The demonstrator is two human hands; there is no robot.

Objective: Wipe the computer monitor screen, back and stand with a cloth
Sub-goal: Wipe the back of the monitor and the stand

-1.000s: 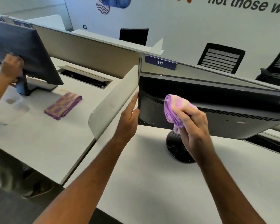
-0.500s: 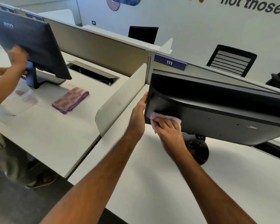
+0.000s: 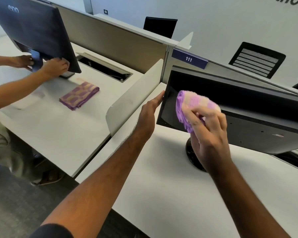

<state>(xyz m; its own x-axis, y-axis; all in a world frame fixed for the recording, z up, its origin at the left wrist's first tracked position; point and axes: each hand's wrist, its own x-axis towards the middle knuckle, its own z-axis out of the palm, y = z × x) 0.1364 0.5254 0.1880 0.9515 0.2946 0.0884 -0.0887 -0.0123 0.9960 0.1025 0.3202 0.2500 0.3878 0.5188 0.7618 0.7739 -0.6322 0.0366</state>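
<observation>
Right hand (image 3: pixel 208 134) — fluffy purple cloth (image 3: pixel 193 109) against matte monitor (image 3: pixel 248 121)

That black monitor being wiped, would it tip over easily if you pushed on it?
Probably somewhat. The monitor is wide and leans over a small round base, so a hard push could rock it. That may be why the left hand steadies its edge while the right hand presses the purple cloth against its back. It looks rigid, not floppy.
</observation>
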